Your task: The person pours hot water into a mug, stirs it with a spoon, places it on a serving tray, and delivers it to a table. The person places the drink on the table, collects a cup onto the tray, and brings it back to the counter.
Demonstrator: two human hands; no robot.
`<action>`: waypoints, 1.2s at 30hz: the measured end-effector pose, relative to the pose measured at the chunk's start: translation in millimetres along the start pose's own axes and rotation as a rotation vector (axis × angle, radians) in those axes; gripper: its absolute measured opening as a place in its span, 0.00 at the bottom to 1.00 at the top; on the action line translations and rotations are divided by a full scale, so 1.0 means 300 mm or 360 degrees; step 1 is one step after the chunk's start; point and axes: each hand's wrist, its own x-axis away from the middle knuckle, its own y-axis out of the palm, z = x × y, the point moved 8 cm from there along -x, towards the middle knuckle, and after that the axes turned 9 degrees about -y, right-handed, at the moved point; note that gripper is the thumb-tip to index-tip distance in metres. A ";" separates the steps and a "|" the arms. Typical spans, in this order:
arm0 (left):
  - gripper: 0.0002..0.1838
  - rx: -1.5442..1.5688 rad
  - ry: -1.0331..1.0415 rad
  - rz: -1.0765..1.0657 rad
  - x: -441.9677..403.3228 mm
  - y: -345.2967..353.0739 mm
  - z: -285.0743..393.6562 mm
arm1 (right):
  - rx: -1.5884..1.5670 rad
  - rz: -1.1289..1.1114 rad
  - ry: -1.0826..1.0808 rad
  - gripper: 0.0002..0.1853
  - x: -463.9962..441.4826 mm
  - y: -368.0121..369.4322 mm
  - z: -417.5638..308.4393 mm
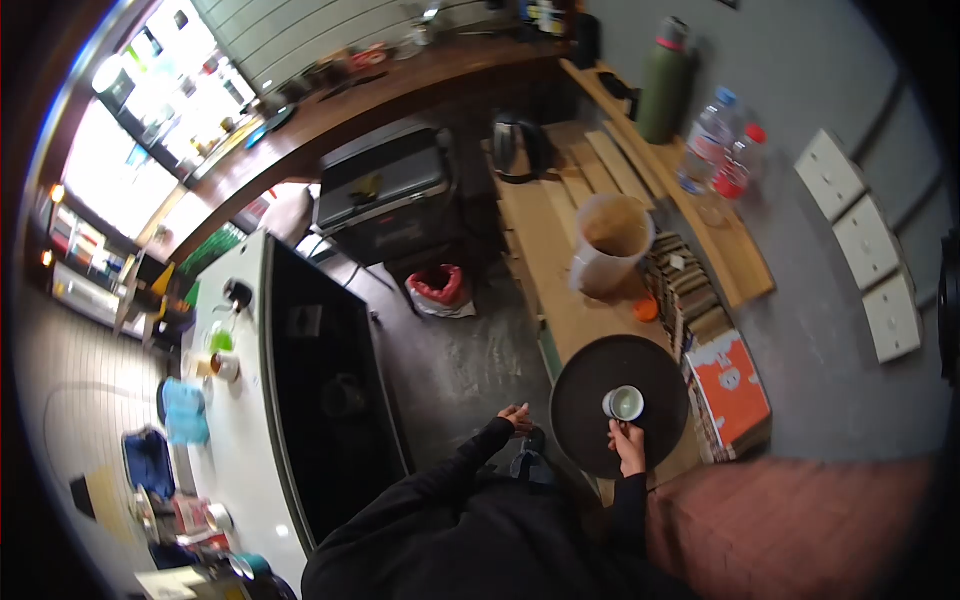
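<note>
My right hand (628, 447) is closed on the near side of a small white cup (627, 403), which is over a round dark tray (585, 440). Whether the cup rests on the tray or is slightly raised, I cannot tell. Something pale shows inside the cup. My left hand (517, 419) hangs in front of my body, left of the tray and apart from it. Its fingers look loosely apart, with nothing visible in them. The tray lies on the near end of a wooden bench (590, 330).
Beyond the tray stand a large translucent bucket (590, 272) and an orange lid (646, 310). A kettle (514, 150), green flask (664, 85) and plastic bottles (705, 145) are farther back. An orange book (730, 385) lies at right. A white counter (240, 400) is left; a lined bin (441, 290) stands on the floor.
</note>
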 end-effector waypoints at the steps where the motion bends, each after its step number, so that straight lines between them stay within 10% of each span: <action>1: 0.25 0.0012 -0.0028 -0.0032 0.015 -0.024 -0.022 | 0.0013 -0.0007 0.0014 0.11 -0.006 0.003 0.002; 12: 0.20 0.0439 0.0319 0.0001 0.339 -0.431 -0.052 | 0.0206 -0.0129 -0.0134 0.16 -0.004 0.469 -0.170; 22: 0.17 0.0752 0.1345 0.0405 0.955 -0.908 -0.090 | 0.0456 -0.1483 -0.0423 0.17 0.379 1.434 -0.345; 36: 0.22 0.1123 0.1729 0.1185 1.487 -1.589 -0.637 | 0.0579 -0.2893 -0.0424 0.21 1.409 2.222 -0.152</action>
